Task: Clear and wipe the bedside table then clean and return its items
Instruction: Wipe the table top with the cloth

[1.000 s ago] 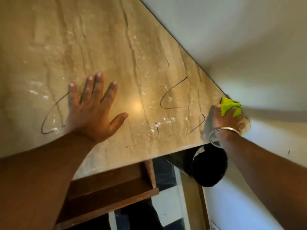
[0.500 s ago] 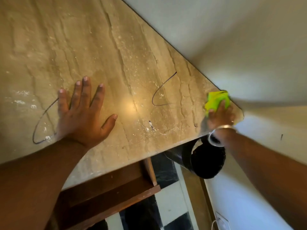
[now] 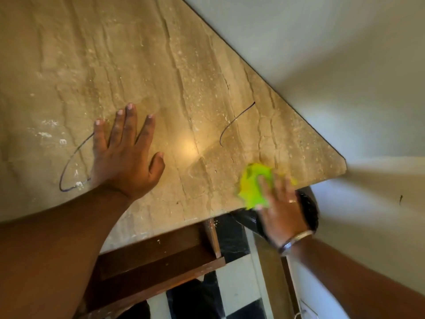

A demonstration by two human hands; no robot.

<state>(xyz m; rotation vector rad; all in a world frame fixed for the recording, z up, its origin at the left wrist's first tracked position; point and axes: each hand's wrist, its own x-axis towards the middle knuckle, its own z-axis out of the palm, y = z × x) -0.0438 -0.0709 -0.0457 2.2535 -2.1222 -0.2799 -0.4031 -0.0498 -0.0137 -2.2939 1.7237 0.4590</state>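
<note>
one blurred right hand (image 3: 279,203) presses bunched cloth (image 3: 254,185), seemingly axisless.

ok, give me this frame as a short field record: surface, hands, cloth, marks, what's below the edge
surface: beige stone-look table top, dusty with white specks
left hand: flat on the top, fingers spread
right hand: pressing the green cloth near the front right edge; blurred
marks: dark pen lines
wrist: metal bangle on the right arm
below: open wooden drawer; black bin beside the table
</note>
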